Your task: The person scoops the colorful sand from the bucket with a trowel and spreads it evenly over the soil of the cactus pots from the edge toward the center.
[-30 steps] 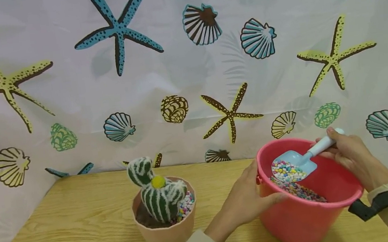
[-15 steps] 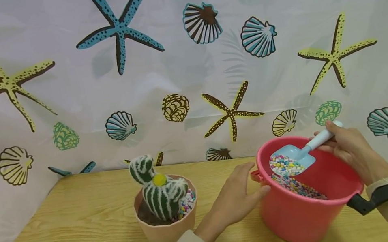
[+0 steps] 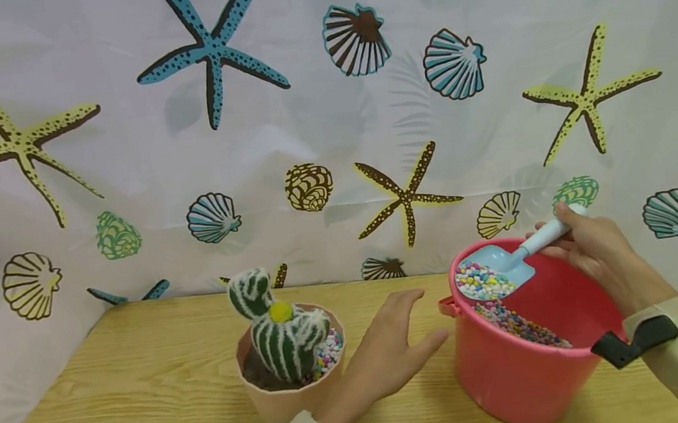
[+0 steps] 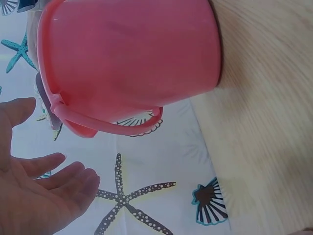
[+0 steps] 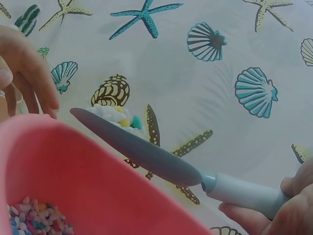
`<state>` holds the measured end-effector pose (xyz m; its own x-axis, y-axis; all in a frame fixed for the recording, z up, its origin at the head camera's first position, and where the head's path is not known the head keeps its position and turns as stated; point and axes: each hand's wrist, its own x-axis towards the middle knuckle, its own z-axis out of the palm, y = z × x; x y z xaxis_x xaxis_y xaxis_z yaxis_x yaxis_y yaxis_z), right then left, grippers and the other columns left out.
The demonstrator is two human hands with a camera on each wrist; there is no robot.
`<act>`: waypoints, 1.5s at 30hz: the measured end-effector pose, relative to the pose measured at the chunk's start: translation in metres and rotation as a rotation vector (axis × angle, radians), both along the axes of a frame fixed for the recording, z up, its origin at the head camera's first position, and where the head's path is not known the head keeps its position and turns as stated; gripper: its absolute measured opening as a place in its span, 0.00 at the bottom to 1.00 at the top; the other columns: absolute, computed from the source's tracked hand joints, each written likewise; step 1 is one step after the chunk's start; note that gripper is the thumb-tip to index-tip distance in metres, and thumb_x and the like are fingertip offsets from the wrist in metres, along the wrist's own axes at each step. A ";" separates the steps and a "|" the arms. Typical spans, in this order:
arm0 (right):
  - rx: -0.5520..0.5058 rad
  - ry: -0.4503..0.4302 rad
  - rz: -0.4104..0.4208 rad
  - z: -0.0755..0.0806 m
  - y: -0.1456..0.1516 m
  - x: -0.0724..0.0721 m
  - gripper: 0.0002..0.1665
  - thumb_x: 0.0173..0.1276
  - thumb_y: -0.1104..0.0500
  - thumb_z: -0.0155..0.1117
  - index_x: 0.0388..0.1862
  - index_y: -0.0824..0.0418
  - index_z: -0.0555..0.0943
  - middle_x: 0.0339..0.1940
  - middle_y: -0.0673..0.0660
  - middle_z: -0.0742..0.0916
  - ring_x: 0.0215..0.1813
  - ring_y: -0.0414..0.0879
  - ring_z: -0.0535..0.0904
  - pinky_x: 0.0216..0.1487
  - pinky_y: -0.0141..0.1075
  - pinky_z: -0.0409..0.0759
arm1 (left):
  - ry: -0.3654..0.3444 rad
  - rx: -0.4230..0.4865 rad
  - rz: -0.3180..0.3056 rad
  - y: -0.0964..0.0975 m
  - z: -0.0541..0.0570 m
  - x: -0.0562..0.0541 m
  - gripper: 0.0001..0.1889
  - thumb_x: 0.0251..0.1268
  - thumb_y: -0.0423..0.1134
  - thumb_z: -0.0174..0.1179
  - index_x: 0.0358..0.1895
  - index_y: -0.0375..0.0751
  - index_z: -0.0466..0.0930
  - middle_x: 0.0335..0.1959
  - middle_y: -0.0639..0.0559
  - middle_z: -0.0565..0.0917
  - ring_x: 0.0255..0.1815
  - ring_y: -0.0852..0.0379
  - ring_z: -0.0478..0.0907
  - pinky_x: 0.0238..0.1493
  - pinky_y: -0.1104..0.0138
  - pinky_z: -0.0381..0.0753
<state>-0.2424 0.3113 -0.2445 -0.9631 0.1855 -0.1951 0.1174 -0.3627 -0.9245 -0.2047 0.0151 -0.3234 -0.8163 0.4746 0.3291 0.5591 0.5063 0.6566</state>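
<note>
My right hand (image 3: pixel 598 256) grips the white handle (image 3: pixel 552 232) of a light blue toy shovel (image 5: pixel 146 147). Its scoop carries a heap of multicoloured pebbles (image 3: pixel 483 281) and hangs over the left part of the red bucket's mouth. More pebbles (image 3: pixel 521 327) lie inside the red bucket (image 3: pixel 523 387). My left hand (image 3: pixel 389 348) is apart from the bucket, thumb and fingers spread with nothing between them. Beside its wrist stands a pinkish flowerpot (image 3: pixel 288 407) with a green-and-white cactus (image 3: pixel 286 343). The pot holds brown filling, with some pebbles (image 3: pixel 329 350) on its right side.
Pot and bucket stand on a wood-grain table (image 3: pixel 144 394). Behind it hangs a pale curtain (image 3: pixel 313 115) printed with starfish and shells. The bucket's red handle (image 4: pixel 112 125) hangs down its outer side.
My left hand has let go of the bucket's rim and moved left towards the pot. The loaded shovel in my right hand has shifted left and up a little.
</note>
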 end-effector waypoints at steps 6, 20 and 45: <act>0.036 0.015 0.017 0.002 -0.011 -0.002 0.46 0.71 0.47 0.50 0.78 0.60 0.42 0.25 0.48 0.84 0.28 0.44 0.85 0.35 0.38 0.85 | -0.024 0.004 -0.008 -0.015 -0.004 0.004 0.31 0.69 0.51 0.55 0.68 0.35 0.63 0.66 0.41 0.69 0.68 0.44 0.66 0.67 0.50 0.67; 0.005 0.046 0.060 0.001 -0.038 -0.007 0.36 0.74 0.51 0.46 0.74 0.61 0.48 0.26 0.50 0.83 0.29 0.42 0.85 0.31 0.38 0.85 | -0.023 0.027 0.017 -0.040 -0.012 0.016 0.28 0.69 0.50 0.55 0.65 0.36 0.66 0.62 0.41 0.72 0.63 0.45 0.71 0.60 0.50 0.72; 0.035 0.085 0.041 0.008 -0.079 -0.006 0.20 0.74 0.51 0.46 0.57 0.62 0.62 0.30 0.53 0.80 0.28 0.43 0.85 0.31 0.35 0.85 | -0.023 0.082 0.071 -0.091 -0.016 0.058 0.21 0.66 0.51 0.59 0.55 0.42 0.73 0.51 0.48 0.76 0.49 0.52 0.75 0.47 0.60 0.79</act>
